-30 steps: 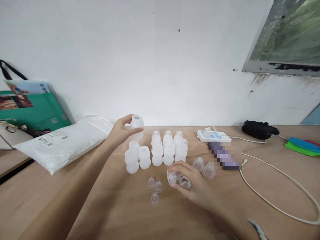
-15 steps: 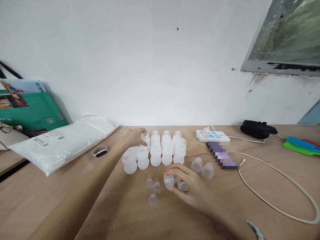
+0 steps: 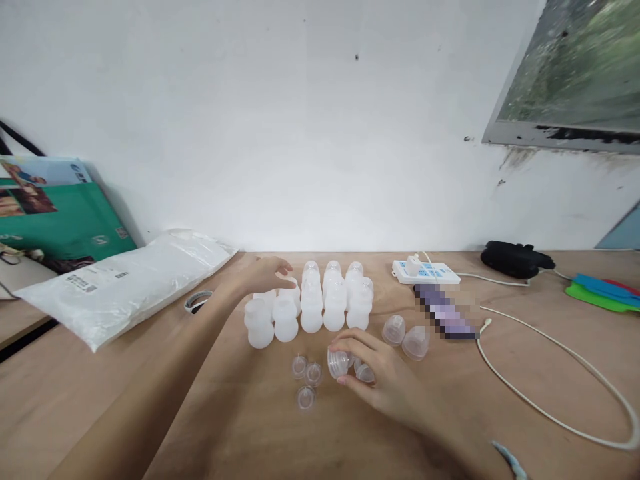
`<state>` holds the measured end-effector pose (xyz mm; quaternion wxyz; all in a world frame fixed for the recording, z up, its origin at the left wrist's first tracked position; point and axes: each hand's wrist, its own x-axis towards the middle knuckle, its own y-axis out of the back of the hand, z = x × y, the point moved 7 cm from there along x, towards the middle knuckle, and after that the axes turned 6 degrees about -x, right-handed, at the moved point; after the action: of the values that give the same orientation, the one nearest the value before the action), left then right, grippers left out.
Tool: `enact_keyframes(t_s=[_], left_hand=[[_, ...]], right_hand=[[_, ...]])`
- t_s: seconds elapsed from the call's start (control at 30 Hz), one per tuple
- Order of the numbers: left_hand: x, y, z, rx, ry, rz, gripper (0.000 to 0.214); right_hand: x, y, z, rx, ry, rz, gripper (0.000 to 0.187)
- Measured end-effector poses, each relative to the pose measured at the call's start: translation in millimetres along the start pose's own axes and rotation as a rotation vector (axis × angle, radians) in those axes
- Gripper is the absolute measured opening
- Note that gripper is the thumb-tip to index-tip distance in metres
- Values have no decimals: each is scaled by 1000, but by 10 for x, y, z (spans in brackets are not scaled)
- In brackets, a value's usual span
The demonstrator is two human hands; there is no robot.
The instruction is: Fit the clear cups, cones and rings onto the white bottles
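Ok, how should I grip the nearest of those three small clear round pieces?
Probably pinch the nearest piece by opposite sides of its round rim, coming from the front: it sits low on the table, with the other two pieces behind it.

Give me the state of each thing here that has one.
Left hand: open
Right hand: closed around a piece
Clear threaded piece: held, tilted
Left-hand bottles: upright, uncapped
Right-hand bottles: upright, capped
Two clear domes: loose
Adapter: plugged in
Cable tip: unplugged

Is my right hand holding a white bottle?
No, your right hand holds a clear ribbed piece, and the white bottles stand beyond it.
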<state>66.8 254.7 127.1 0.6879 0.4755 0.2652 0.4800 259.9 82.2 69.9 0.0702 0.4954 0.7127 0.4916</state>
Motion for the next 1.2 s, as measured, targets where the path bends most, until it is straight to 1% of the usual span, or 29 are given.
enact_keyframes(t_s=[0.07,0.13,0.17,0.2,0.23,0.3,0.37,0.43,0.5,0.6,0.7,0.8,0.87,0.93,1.0,1.1,1.2], left_hand=[[-163,67,162,13,-18,120,43],[-414,75,414,12,-62,244,33],[-575,78,572,-25,-120,340,25],[-727,11,724,-89,-184,351,20],[-861,-104,841,-185,-216,304,18],[-1077,-375,961,-429,-192,184,21],[-1207,-646,958,-689,-103,80,26],[-1249,-834,902,-927,-39,40,31],[-1228,-961,848,-1099,2,-8,35],[-1184,-1062,810,-1254,51,-92,41],[-1193,-1126,786,-1333,106,-151,44],[-1226,-1234,761,-1400,156,-226,48],[-1242,-1309,730,-1445,199,-264,52],[-1251,-1357,700,-1445,233,-291,52],[-1255,-1360,677,-1409,248,-291,50],[-1267,-1323,698,-1392,239,-308,39],[-1284,-1286,739,-1362,237,-329,29]], right_hand=[[-1,-2,-1,4,5,4,33],[-7,-4,10,20,-1,25,34],[-11,-3,22,33,-9,44,34],[-15,4,37,49,-20,75,35],[-21,18,52,63,-31,115,36],[-31,57,68,91,-31,206,34],[-36,97,56,113,-1,278,27],[-36,133,29,126,40,323,21],[-37,164,0,129,77,356,19],[-48,185,-51,130,140,383,21],[-66,186,-103,116,194,398,21],[-82,180,-137,88,214,404,14],[-85,172,-152,79,219,387,11],[-81,158,-168,82,222,351,11],[-74,141,-189,98,225,305,12],[-62,119,-236,127,237,252,13],[-54,116,-272,156,227,248,24]])
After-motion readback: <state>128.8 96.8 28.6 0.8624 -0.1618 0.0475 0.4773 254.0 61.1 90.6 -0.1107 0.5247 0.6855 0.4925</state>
